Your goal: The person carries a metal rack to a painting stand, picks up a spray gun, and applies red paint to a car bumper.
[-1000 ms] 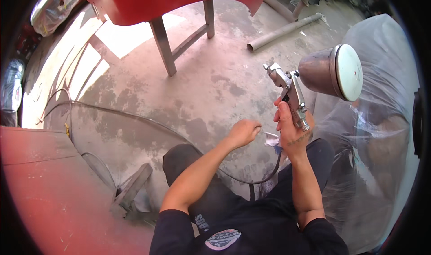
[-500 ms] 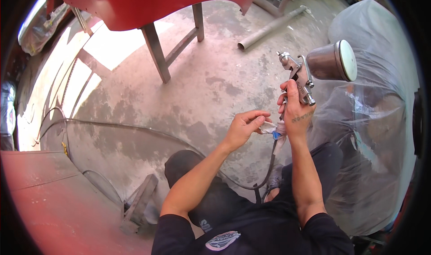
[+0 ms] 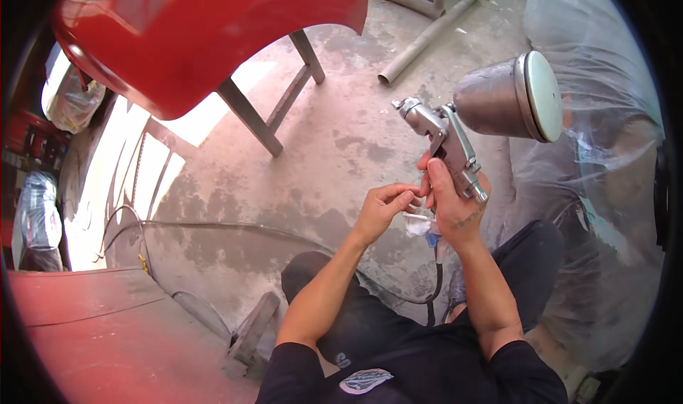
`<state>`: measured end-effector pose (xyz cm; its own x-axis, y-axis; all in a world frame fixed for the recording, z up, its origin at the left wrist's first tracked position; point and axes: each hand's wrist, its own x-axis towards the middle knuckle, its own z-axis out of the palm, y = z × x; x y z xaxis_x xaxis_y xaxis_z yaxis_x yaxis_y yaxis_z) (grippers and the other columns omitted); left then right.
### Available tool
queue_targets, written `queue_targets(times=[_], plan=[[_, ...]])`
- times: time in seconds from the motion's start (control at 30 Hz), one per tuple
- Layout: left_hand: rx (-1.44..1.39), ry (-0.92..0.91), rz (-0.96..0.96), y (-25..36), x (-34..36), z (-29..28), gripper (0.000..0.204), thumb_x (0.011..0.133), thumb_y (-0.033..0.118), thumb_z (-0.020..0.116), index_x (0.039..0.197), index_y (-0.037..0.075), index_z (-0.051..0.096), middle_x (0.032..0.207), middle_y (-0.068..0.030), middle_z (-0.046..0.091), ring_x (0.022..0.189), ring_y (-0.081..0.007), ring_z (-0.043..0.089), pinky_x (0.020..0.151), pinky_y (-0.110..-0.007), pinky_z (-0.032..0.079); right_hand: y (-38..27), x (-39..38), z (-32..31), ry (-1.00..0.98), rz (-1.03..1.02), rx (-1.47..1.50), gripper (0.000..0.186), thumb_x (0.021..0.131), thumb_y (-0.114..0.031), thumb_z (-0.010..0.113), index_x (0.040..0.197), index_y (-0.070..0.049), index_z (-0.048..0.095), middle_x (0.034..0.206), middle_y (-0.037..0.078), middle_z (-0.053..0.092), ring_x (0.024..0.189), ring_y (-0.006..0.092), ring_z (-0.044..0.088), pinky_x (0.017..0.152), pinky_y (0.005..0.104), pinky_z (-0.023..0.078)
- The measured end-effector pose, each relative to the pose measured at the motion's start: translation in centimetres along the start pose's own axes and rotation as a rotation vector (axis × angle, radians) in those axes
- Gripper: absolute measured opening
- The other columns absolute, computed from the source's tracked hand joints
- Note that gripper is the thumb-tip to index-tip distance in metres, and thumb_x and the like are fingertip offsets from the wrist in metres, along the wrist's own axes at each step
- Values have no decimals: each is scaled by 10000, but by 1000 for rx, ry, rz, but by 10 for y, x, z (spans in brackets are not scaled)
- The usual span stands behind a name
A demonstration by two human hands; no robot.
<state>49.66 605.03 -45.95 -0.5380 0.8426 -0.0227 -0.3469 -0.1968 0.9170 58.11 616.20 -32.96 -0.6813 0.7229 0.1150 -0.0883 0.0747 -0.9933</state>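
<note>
My right hand (image 3: 459, 212) is wrapped round the handle of a metal spray gun (image 3: 455, 148), its nozzle tilted up and to the left. On top sits a grey metal paint cup (image 3: 491, 99) with a pale round lid (image 3: 545, 97), leaning to the right. Below the handle, a crumpled white wrapping (image 3: 418, 225) and a blue fitting (image 3: 432, 240) join the dark air hose (image 3: 439, 271). Beside the grip, my left hand (image 3: 384, 208) is closed, its curled fingertips by the right fingers. Whatever those left fingers pinch, if anything, is hidden.
Ahead at the left, a glossy red body panel (image 3: 206, 34) rests on a stand (image 3: 249, 112). A metal pipe (image 3: 430, 38) lies on the floor beyond. Plastic sheeting (image 3: 605, 162) covers something on the right. The hose (image 3: 235, 225) trails left, near a red-dusted panel (image 3: 92, 311).
The spray gun has come nearer and shifted left, its nozzle turning further left. My left hand has moved closer to the right one. The view has shifted, showing more of the red panel.
</note>
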Motion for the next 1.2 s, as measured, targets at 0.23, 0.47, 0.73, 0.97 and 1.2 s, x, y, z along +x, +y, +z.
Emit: queue_targets(times=[0.23, 0.47, 0.73, 0.97, 1.2], plan=[[-55, -84, -2, 2, -2, 15, 192, 973, 149, 681, 1073, -7, 730, 956, -21, 694, 923, -104, 619, 857, -276, 501, -7, 5, -14, -258, -149, 54, 163, 915, -112, 670, 976, 36, 696, 780, 71, 666, 674, 117, 604, 603, 292, 480], [-132, -32, 54, 1, 8, 33, 246, 987, 127, 660, 1181, -17, 706, 1043, -30, 700, 961, -101, 624, 900, -267, 506, 19, 22, -28, -84, -55, -5, 202, 949, -175, 688, 941, 26, 687, 665, 39, 630, 550, 90, 578, 510, 265, 438], [-82, 77, -65, -12, 3, 61, 261, 997, 137, 658, 1198, -25, 701, 981, 33, 672, 864, -40, 548, 773, -219, 457, 23, 22, -33, 112, 116, 79, 249, 977, -231, 674, 943, 16, 674, 633, 28, 590, 478, 68, 506, 452, 240, 388], [26, 28, -135, -4, -1, 55, 211, 989, 144, 672, 1089, -31, 732, 934, 53, 649, 838, -35, 520, 748, -216, 442, 17, 14, -32, 9, 31, 15, 220, 983, -187, 652, 915, 19, 685, 673, 38, 624, 511, 69, 541, 459, 236, 405], [-60, 41, -71, -16, -2, 54, 186, 974, 115, 685, 1079, -30, 733, 970, 32, 679, 874, -45, 540, 771, -216, 447, 21, 13, -33, -48, -5, 6, 251, 1015, -224, 622, 968, 12, 696, 682, 40, 626, 509, 58, 531, 472, 218, 403]])
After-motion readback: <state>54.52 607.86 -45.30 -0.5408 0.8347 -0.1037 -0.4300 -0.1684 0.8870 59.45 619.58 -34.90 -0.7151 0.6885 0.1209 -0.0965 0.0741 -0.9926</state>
